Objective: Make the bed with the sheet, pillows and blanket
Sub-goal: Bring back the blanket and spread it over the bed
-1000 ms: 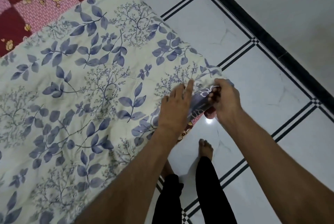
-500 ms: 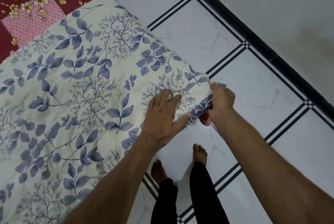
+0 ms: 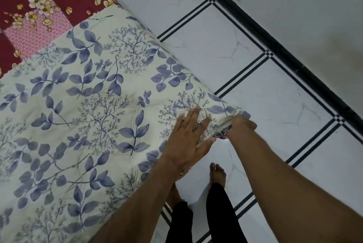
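A cream blanket (image 3: 94, 117) printed with blue leaves is spread flat across the bed, over a red and pink floral sheet (image 3: 33, 13) left exposed at the upper left. The left hand (image 3: 186, 140) is laid on the blanket near its corner, fingers (image 3: 193, 117) extended and spread. The corner seems to be pinched by the right hand (image 3: 238, 127), fingers curled closed. Bare feet (image 3: 217, 173) are planted on the tiled floor (image 3: 275, 105).

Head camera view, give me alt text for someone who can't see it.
A person's left hand presses flat on a cream blanket with blue leaves, while the right hand grips its corner at the bed's edge. A red floral sheet shows beyond; bare feet stand on a white tiled floor.
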The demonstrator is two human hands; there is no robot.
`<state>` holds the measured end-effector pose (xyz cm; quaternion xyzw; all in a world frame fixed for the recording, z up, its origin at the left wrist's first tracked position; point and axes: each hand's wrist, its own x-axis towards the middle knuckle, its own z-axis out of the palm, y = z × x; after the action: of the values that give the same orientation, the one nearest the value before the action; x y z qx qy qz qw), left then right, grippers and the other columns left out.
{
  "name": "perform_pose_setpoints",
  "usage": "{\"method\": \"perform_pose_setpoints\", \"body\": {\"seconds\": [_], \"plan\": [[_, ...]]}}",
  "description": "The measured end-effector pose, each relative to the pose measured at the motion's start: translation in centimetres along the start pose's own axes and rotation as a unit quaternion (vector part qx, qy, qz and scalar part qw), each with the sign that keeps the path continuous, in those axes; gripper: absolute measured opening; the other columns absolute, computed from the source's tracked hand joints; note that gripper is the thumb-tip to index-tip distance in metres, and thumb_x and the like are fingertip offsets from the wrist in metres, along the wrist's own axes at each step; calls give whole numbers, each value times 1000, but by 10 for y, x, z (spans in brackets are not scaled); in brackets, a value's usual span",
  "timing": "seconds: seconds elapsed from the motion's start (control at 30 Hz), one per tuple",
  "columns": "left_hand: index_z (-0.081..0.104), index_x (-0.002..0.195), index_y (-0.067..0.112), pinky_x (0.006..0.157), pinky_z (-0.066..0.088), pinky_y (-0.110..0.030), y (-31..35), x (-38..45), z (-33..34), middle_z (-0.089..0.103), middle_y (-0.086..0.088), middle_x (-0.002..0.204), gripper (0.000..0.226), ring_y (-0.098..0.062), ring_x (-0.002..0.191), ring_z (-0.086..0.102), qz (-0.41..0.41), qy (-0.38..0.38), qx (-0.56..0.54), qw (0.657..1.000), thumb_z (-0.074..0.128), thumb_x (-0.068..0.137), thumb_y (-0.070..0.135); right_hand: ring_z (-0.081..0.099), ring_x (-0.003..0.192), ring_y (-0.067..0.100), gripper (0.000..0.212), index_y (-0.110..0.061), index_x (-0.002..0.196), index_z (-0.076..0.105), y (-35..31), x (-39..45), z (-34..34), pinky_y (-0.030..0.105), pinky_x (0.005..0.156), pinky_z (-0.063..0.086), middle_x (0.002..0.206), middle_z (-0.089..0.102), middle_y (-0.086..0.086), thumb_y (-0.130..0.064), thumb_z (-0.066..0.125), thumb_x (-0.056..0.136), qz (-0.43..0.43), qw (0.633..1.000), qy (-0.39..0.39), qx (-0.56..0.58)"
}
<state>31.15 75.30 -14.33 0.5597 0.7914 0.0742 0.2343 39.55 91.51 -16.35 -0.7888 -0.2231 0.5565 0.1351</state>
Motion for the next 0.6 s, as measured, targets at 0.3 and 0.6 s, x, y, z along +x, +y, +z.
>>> {"method": "perform_pose_setpoints", "body": {"seconds": [0.3,0.6], "plan": [[16,160,7,125,8,-44,-54,-6,-14,10,-12,167,73,-26,155,9,-232,132,41,963,13,103,53,39,141,31,50,-8,148,41,-24,-27,29,41,113,36,152,42,16,-19,51,100,-581,762,-1,-286],[24,158,5,123,19,-46,-93,-78,23,20,-12,166,72,-26,153,20,-275,203,25,939,30,103,51,14,155,30,66,1,158,21,68,-49,89,42,126,8,166,16,19,-39,25,105,-731,389,-180,-532]]}}
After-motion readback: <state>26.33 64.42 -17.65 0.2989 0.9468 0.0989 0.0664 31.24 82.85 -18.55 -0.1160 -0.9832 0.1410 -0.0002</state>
